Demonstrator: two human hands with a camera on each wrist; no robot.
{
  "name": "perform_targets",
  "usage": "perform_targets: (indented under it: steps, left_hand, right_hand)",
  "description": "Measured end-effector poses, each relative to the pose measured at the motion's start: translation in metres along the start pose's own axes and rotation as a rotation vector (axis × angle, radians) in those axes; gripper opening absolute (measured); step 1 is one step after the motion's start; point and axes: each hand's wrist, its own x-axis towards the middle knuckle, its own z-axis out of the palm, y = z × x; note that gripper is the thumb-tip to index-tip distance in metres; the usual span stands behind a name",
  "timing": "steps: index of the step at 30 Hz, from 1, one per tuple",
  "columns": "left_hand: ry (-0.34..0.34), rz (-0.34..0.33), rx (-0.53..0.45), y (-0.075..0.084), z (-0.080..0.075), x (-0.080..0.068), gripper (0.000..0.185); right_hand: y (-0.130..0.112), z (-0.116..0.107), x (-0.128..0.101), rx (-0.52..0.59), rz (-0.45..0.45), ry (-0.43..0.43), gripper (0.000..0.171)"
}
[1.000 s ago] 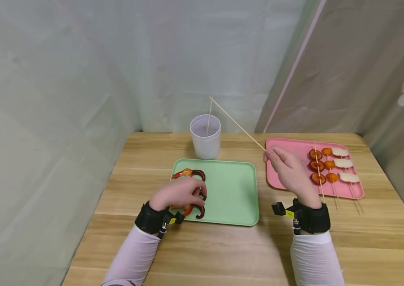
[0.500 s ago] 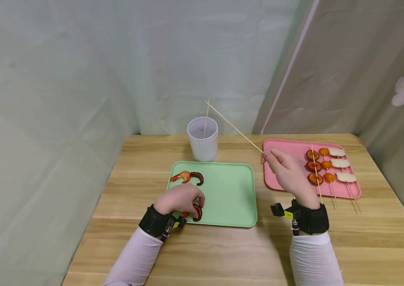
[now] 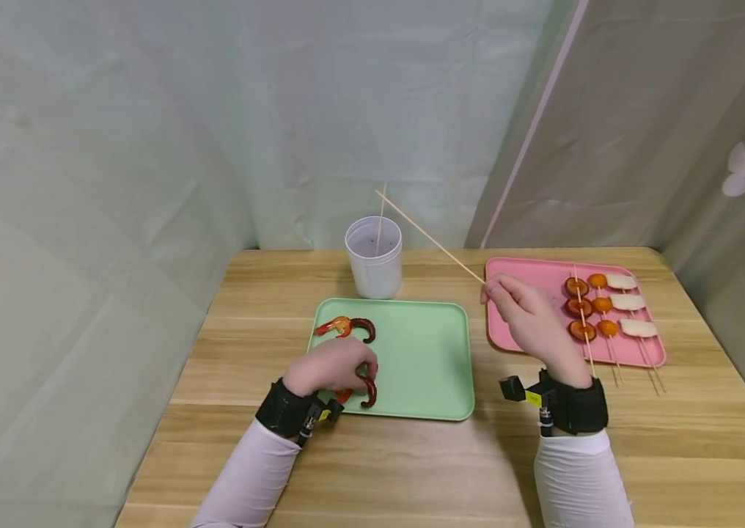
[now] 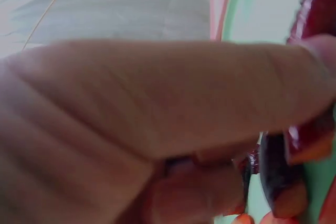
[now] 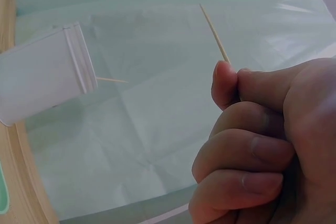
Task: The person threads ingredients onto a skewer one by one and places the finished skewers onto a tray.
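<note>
On the wooden table (image 3: 412, 455), near the left, sits a green tray (image 3: 425, 359) carrying curled red-and-dark shrimp pieces: one shrimp (image 3: 348, 327) lying free at the tray's far left corner, another shrimp piece (image 3: 367, 391) at the near left edge under the left hand (image 3: 329, 367), fingers curled round it and pinching it, as seen close up from the left wrist (image 4: 294, 145). Just behind the tray stands a white cup (image 3: 374, 257) with one skewer stick leaning inside. Further right, above the gap between the trays, hovers the right hand (image 3: 531, 323), thumb and forefinger pinching a bare bamboo skewer (image 3: 428, 235) by its near end, tip angled up and left toward the cup; remaining fingers curled in. At the far right lies a pink tray (image 3: 524, 275) holding three finished skewers (image 3: 600, 304) of brown, orange and white pieces.
</note>
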Motion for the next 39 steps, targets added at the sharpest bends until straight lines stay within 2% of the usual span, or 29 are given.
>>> perform_targets:
  steps: [3,6,9,11,14,16,19,22,26,29,32,35,39]
  left_hand:
    - [0.064,0.063,-0.043,-0.002,-0.004,0.0,0.015]
    - [0.21,0.15,-0.153,-0.005,-0.009,-0.001,0.016]
    - [0.384,0.225,-0.339,-0.007,-0.014,-0.001,0.017]
    - [0.473,0.249,-0.531,-0.006,-0.018,-0.002,0.015]
    - [0.564,0.243,-0.825,-0.004,-0.022,-0.004,0.015]
    - [0.613,0.213,-0.997,-0.002,-0.024,-0.004,0.016]
    - [0.686,0.151,-1.13,-0.002,-0.026,-0.001,0.02]
    - [0.731,0.09,-1.203,-0.003,-0.028,0.0,0.035]
    - [0.728,0.044,-1.303,-0.005,-0.03,0.0,0.046]
    - [0.735,0.03,-1.394,-0.007,-0.031,0.0,0.049]
    - [0.772,0.035,-1.473,-0.009,-0.031,0.0,0.049]
    - [0.81,0.04,-1.515,-0.01,-0.032,-0.001,0.049]
    - [0.842,0.04,-1.52,-0.01,-0.033,-0.003,0.049]
  right_hand:
    - [-0.001,0.0,-0.001,0.009,0.004,0.003,0.03]
    - [-0.002,0.0,-0.001,0.009,0.004,0.005,0.03]
    - [-0.002,0.0,-0.001,0.009,0.012,-0.001,0.03]
    - [-0.002,0.0,-0.001,0.015,0.017,-0.011,0.03]
    - [-0.002,0.0,-0.001,0.034,0.03,-0.045,0.029]
    - [-0.003,0.0,-0.001,0.048,0.03,-0.086,0.028]
    - [-0.005,0.0,-0.002,0.093,0.048,-0.182,0.025]
    - [-0.008,-0.001,-0.004,0.134,0.079,-0.272,0.022]
    - [-0.011,-0.002,-0.006,0.101,0.101,-0.354,0.018]
    - [-0.012,-0.003,-0.009,0.046,0.082,-0.438,0.016]
    - [-0.014,-0.003,-0.011,0.022,0.053,-0.526,0.017]
    - [-0.016,-0.001,-0.011,0.018,0.029,-0.588,0.017]
    - [-0.017,0.003,-0.011,-0.001,0.033,-0.645,0.016]
